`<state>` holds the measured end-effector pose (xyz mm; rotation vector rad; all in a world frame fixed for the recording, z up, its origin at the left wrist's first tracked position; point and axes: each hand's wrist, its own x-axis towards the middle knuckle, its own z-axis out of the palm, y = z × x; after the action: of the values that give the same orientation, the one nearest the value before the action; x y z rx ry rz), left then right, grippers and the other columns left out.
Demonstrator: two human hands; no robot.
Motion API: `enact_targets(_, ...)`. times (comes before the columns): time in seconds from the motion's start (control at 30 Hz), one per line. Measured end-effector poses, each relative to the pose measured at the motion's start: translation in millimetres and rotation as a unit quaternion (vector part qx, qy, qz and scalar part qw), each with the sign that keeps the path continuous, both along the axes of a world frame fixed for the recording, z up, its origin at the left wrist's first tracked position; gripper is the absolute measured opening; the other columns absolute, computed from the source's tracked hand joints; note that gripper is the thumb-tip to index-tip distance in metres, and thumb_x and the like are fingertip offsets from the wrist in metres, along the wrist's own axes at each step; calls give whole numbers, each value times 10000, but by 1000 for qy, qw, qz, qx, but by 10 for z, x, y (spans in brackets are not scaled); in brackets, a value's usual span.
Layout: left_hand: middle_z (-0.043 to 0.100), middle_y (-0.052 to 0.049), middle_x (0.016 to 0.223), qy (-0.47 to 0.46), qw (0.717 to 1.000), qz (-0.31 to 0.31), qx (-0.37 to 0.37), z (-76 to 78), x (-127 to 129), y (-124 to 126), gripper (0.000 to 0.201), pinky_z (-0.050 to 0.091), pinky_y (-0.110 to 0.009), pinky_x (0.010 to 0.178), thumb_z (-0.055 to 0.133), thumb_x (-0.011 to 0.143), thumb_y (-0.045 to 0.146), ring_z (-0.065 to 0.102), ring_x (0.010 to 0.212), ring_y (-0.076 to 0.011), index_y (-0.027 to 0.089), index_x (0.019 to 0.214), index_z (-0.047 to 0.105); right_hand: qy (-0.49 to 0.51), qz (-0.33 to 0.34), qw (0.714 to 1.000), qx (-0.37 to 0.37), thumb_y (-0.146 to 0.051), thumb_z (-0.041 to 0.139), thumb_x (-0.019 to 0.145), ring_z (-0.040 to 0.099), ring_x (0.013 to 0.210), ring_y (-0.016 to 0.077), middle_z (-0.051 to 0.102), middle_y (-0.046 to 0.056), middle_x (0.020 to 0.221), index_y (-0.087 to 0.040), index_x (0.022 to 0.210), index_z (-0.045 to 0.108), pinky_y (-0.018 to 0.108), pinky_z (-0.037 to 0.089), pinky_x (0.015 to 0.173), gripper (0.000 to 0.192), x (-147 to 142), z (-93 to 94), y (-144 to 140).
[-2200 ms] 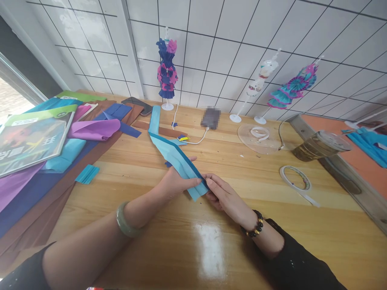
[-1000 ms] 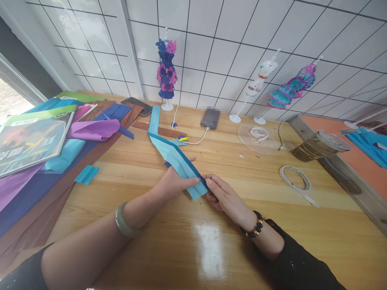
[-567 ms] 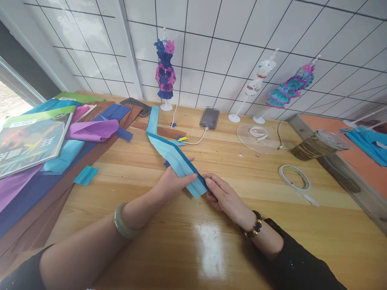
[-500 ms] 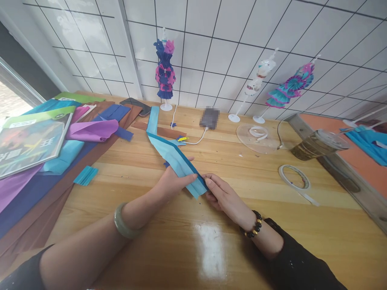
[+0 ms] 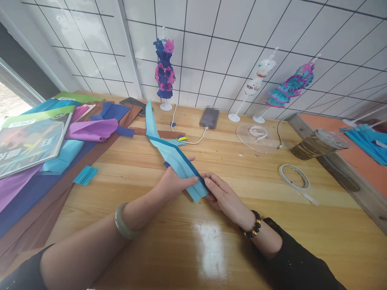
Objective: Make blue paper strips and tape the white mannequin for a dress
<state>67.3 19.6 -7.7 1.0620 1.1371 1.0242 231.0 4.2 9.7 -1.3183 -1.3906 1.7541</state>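
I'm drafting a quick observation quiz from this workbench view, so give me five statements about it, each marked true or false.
1. The left hand and the right hand both hold the light blue strip. True.
2. The left wrist wears dark beads. False: it wears a pale green bangle.
3. The magazine lies underneath the coloured sheets. False: the magazine lies on top of the coloured sheets.
4. The tape roll touches neither hand. True.
5. The small pleated turquoise piece lies apart from both hands. True.
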Motion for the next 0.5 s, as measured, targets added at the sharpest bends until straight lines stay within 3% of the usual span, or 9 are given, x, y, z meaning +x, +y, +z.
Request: enact_targets(0.5,563,-22,820,19,1000,-5,12,-43,4,-9,698,464,-302,729,721,601,293,547,800,-180,152,1228,449,-25,2,999,22,-551,434,813,263,472,74,314,-58,607,-231,961,480,203,198,404,355,11,-9,7)
